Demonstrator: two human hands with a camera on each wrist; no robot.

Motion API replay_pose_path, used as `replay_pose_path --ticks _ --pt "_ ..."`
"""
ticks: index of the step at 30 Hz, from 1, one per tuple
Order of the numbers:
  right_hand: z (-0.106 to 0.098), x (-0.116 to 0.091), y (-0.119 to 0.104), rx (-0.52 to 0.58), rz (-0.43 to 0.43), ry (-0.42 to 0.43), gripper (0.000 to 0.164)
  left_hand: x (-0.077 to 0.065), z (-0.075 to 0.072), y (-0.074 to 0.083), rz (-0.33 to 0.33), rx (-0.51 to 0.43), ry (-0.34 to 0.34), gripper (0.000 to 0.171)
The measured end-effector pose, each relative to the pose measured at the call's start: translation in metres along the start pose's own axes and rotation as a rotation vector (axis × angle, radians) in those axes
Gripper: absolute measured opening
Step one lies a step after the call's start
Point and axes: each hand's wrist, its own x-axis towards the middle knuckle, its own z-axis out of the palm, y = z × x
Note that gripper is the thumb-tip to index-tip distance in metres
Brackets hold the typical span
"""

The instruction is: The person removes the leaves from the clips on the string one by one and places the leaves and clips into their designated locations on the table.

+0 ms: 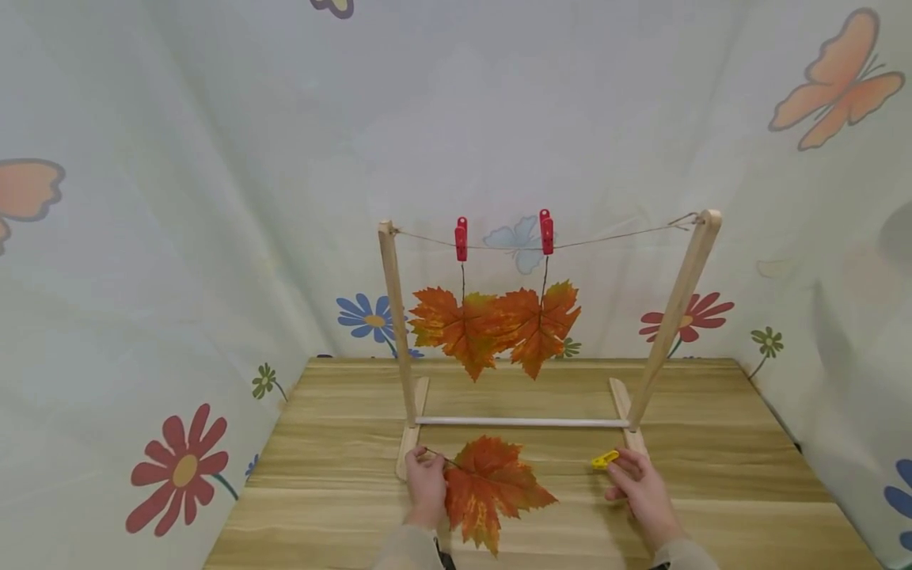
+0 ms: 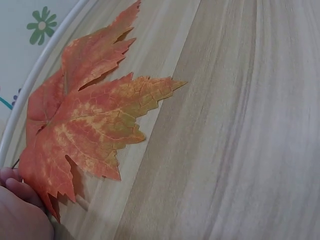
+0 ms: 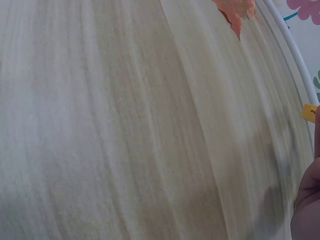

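Note:
My left hand [image 1: 426,484] pinches the thin dark stem of an orange-red maple leaf [image 1: 492,483], low over the table in front of the wooden stand. The same leaf [image 2: 85,120] fills the upper left of the left wrist view. To the right, my right hand [image 1: 641,492] holds a small yellow clothespin [image 1: 605,460] between thumb and fingers. Only an end of that clothespin [image 3: 309,113] shows at the right wrist view's edge. Two red clothespins, a left one [image 1: 461,239] and a right one [image 1: 546,232], grip the string, each above a hanging leaf.
The stand has a left post [image 1: 397,324], a right post [image 1: 675,321] and a white crossbar [image 1: 520,422] low between them. A string [image 1: 606,237] spans the post tops. Two hanging leaves [image 1: 456,324] overlap slightly. Behind the wooden table [image 1: 342,443] is a printed curtain [image 1: 299,158].

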Motion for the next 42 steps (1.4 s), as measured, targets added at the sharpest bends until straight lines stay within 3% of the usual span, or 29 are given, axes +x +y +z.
replay_pose_path --ticks 6,13,20,28,42 --pt "0.001 0.001 0.001 -0.014 0.006 -0.012 0.054 0.002 -0.003 0.001 -0.069 -0.102 -0.031 0.038" --pt "-0.007 -0.002 0.014 -0.073 0.019 -0.022 0.053 -0.001 -0.005 -0.001 -0.096 -0.144 -0.022 0.040" --pt "-0.011 -0.004 0.021 -0.158 0.049 -0.005 0.057 -0.002 -0.007 0.001 -0.087 -0.197 -0.010 0.040" --pt "-0.011 -0.003 0.026 -0.227 0.059 -0.008 0.055 -0.005 -0.011 0.001 -0.092 -0.195 0.010 0.039" --pt "-0.010 0.001 0.027 -0.247 0.072 -0.055 0.057 0.000 -0.015 -0.001 -0.103 -0.235 0.011 0.037"
